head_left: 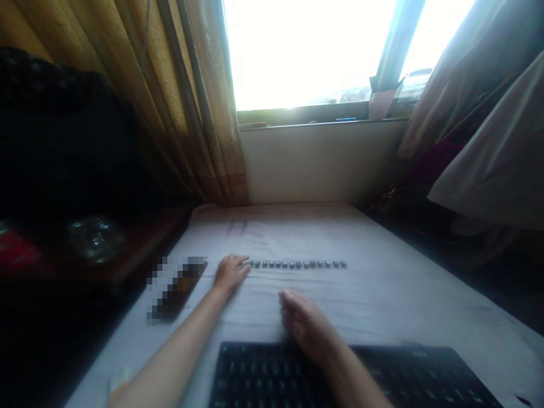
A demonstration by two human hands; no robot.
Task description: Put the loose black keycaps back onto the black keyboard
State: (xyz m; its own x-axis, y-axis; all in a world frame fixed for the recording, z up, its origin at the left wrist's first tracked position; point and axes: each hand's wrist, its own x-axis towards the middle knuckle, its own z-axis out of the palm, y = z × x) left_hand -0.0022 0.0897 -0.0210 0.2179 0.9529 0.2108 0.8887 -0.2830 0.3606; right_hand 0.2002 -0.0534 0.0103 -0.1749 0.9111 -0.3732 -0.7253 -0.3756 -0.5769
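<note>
A straight row of small dark keycaps (298,264) runs across the pale cloth surface. My left hand (232,272) rests at the row's left end, its fingers apart and touching or just beside the first pieces. Below the row, my right hand (300,317) hovers over the far edge of a black keyboard (255,374); it is blurred, its fingers look curled together, and whether they hold anything is hidden. My right forearm covers part of the keyboard.
A dark elongated object (181,289), partly pixelated, lies left of my left hand. The cloth-covered surface (399,283) reaches a wall below a bright window (306,51). Yellow curtains (170,85) hang at left, near a clear container (96,238). Pale cloth hangs at right.
</note>
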